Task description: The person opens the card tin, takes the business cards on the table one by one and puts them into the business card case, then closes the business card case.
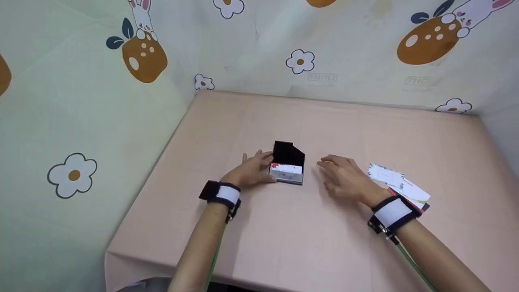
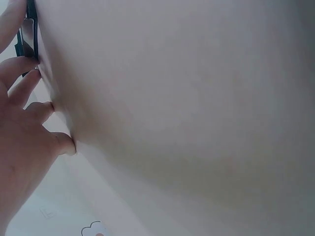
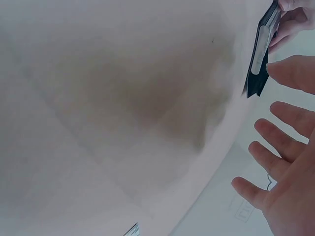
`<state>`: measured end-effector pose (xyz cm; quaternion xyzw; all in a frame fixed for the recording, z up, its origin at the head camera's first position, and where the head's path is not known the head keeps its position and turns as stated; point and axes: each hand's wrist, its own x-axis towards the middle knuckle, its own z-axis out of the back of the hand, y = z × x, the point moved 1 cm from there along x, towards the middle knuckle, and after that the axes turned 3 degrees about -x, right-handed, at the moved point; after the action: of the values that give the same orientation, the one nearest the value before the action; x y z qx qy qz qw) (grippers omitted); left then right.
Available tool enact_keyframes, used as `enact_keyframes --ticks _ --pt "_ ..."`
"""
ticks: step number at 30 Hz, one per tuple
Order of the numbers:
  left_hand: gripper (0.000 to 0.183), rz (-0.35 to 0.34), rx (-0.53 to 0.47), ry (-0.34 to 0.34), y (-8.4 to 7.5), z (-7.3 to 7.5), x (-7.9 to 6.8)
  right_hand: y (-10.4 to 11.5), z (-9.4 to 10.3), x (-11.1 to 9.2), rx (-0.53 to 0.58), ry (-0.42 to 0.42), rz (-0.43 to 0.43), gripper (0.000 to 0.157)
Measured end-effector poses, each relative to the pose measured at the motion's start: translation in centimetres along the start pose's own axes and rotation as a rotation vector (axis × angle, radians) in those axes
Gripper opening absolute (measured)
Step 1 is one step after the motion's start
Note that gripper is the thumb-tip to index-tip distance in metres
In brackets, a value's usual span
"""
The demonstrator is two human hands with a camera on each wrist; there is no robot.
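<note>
A business card case [image 1: 288, 154] with a black-lined lid stands open on the pink tablecloth. White cards [image 1: 292, 168] with a red print at one corner lie in its silvery lower part. My left hand [image 1: 251, 170] holds the case by its left side, thumb near the front corner and fingers by the lid hinge; the left wrist view shows only a sliver of the case [image 2: 28, 39]. To the right of the case, apart from it, my right hand [image 1: 342, 178] hovers with spread fingers and nothing in them. The right wrist view shows those fingers [image 3: 278, 132] loosely extended.
Several loose printed cards [image 1: 387, 175] overlap on the tablecloth [image 1: 324, 251] beyond my right wrist, partly hidden by it. Patterned walls [image 1: 259, 52] border the table at the back and left. A green cable [image 1: 413, 263] runs along my right forearm.
</note>
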<state>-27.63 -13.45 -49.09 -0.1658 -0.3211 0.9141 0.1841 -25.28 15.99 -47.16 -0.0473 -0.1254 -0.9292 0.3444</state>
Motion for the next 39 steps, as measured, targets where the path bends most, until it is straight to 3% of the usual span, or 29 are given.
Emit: enact_keyframes --ticks 18,39 --pt "0.074 -0.018 0.007 -0.004 0.1 0.2 0.1 -2.8 1.3 -2.7 -0.077 -0.045 -0.036 0.055" --pt "0.075 -0.011 -0.004 0.004 0.0 0.1 0.1 -6.6 2.6 -6.3 0.009 -0.015 -0.193 0.063"
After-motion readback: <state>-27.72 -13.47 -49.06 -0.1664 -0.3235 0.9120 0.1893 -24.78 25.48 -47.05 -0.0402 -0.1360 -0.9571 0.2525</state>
